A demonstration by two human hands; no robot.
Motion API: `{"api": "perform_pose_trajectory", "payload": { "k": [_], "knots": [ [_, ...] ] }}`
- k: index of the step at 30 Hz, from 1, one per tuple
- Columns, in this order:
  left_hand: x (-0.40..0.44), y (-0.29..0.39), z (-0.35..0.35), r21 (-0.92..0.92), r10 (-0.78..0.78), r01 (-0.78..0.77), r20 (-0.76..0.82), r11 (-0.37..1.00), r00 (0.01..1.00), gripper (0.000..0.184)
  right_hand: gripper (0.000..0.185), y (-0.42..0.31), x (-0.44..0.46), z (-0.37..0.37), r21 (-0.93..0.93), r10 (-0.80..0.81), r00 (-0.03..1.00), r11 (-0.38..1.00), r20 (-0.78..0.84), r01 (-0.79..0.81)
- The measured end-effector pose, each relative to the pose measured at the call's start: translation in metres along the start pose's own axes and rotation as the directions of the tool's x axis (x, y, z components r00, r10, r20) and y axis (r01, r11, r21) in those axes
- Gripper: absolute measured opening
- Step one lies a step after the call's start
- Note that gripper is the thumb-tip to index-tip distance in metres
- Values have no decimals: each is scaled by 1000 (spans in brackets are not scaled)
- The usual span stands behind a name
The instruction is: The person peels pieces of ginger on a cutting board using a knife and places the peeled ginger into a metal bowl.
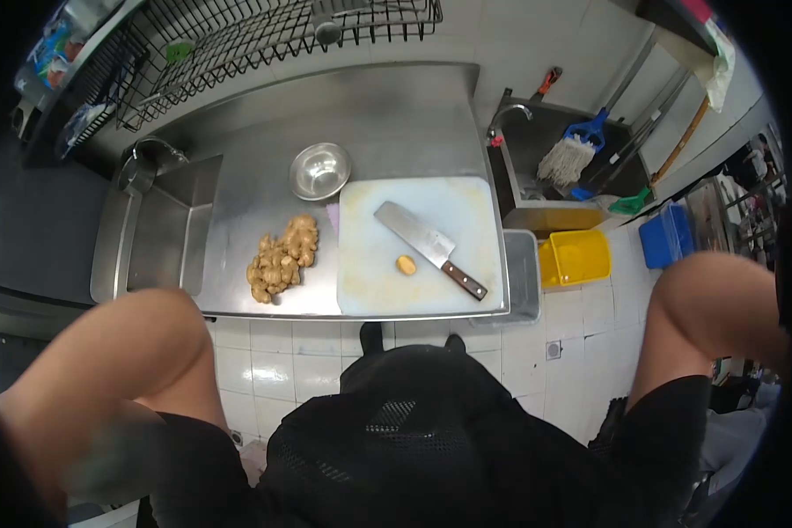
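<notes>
Neither the left hand nor the right hand was in view; whether their fingers were spread, pressed together or pinching anything could not be told. The left arm (106,352) and right arm (713,295) were bent, elbows toward the worktop (396,114). Nearest in front of the person, a cleaver (416,232) lay flat on a white cutting board (370,211), its riveted handle angled toward the near right corner. A small yellowish piece (405,265) sat just beside the blade. Left of the board, knobbly ginger (282,260) rested on bare metal, with a steel bowl (320,172) behind it. As a matter of good practice, the cleaver was best lifted by its handle, fingertips clear of the blade, and the ginger steadied on its flattest side. The worktop was stainless steel, with a sink basin (172,238) at its left end and a wire rack (264,40) above. To the right stood a dark sink (537,145) holding a mop (566,165), and a yellow bucket (581,258) on the tiled floor (273,374).
</notes>
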State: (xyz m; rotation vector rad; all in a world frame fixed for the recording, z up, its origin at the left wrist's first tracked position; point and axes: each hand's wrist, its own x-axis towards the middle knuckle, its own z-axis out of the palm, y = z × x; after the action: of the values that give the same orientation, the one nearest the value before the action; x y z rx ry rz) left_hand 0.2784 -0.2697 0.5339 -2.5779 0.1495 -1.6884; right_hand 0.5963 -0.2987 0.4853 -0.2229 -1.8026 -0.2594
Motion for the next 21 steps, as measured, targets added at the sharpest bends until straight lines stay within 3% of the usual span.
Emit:
{"api": "perform_pose_trajectory", "payload": {
  "k": [5,21],
  "knots": [
    [-17,-4,0,14,-46,46,-40,999,998,37,61,-6,-3,-2,6,31,999,999,12,-31],
    [-40,-19,23,-20,27,-33,-241,999,970,45,68,-15,-14,6,28,-3,1000,1000,-29,4]
  ]
}}
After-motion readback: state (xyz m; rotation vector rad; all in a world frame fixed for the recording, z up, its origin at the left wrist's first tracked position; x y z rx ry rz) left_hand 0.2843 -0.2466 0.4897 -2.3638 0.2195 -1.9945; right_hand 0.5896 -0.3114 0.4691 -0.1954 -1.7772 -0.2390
